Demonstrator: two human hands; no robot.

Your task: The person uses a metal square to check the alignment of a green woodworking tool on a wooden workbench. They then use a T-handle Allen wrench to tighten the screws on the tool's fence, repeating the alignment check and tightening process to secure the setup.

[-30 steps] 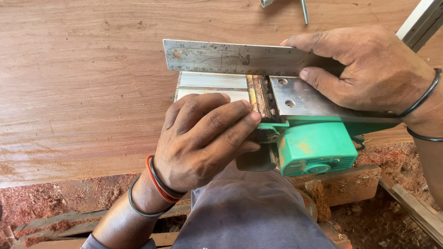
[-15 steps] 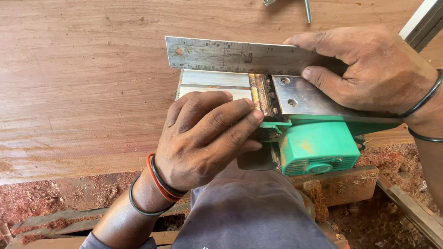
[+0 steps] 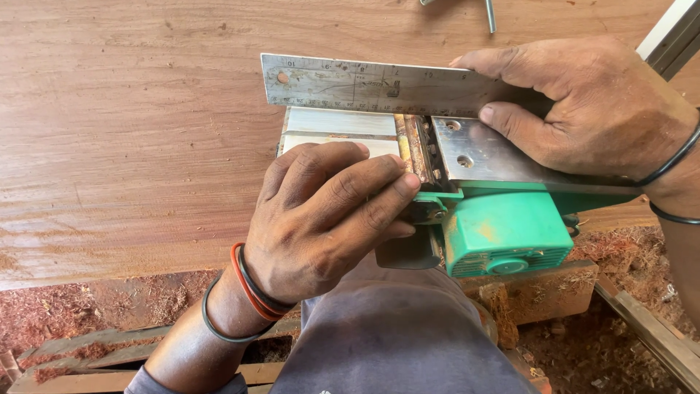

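A green electric planer (image 3: 503, 233) lies upside down on my lap at the edge of a large wooden board (image 3: 131, 131), its shiny metal sole (image 3: 481, 153) facing up. My left hand (image 3: 328, 211) rests on the sole's front part, fingertips touching the blade drum slot (image 3: 419, 153). My right hand (image 3: 590, 102) presses a steel ruler (image 3: 364, 84) on edge against the sole's far side, thumb and fingers pinching it.
Reddish sawdust (image 3: 73, 306) and wooden battens (image 3: 80, 350) lie on the floor below. A metal rod (image 3: 490, 14) sits at the board's top edge. A pale frame piece (image 3: 674, 33) crosses the top right corner.
The view has shifted slightly; both hands, ruler and planer keep nearly the same positions.
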